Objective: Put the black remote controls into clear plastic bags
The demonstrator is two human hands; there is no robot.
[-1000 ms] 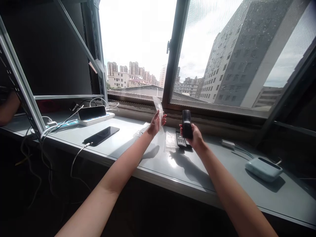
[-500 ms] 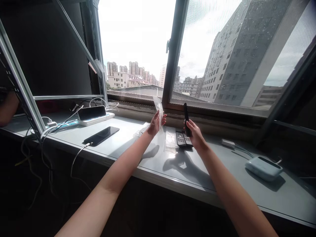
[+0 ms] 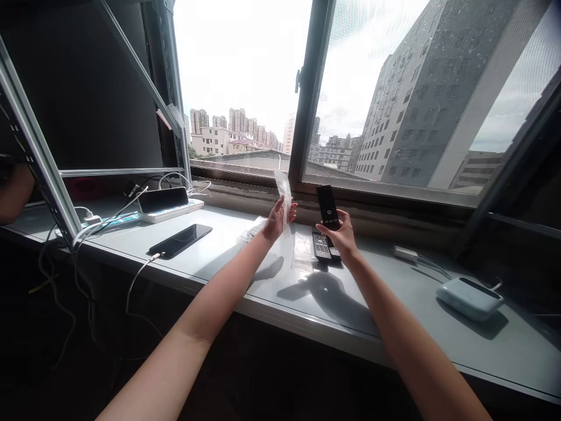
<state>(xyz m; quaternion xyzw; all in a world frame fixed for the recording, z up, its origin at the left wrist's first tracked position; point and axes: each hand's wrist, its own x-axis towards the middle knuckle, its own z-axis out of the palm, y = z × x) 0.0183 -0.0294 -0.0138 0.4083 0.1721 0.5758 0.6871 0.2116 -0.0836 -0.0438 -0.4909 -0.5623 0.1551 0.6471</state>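
Observation:
My left hand (image 3: 276,220) holds a clear plastic bag (image 3: 283,186) upright between thumb and fingers, above the white tabletop. In my right hand (image 3: 344,234) is a black remote control (image 3: 327,204), raised with its button side towards me. Below that hand two more remotes lie side by side; the nearer-left remote (image 3: 321,245) shows its keypad, and the other is partly covered by my hand. Flat plastic bags (image 3: 303,248) rest just left of them. Another crumpled plastic bag (image 3: 250,230) lies behind my left wrist.
On the left are a phone (image 3: 180,241) with a cable, a second phone (image 3: 163,200) on a power strip (image 3: 175,211), and a metal rack (image 3: 39,140). At right sit a light-blue device (image 3: 468,298) and a white plug (image 3: 405,254). Another person's arm (image 3: 15,190) shows far left.
The remote in my right hand has turned from edge-on to show its button face, tilting slightly left. My left hand with the plastic bag has barely moved.

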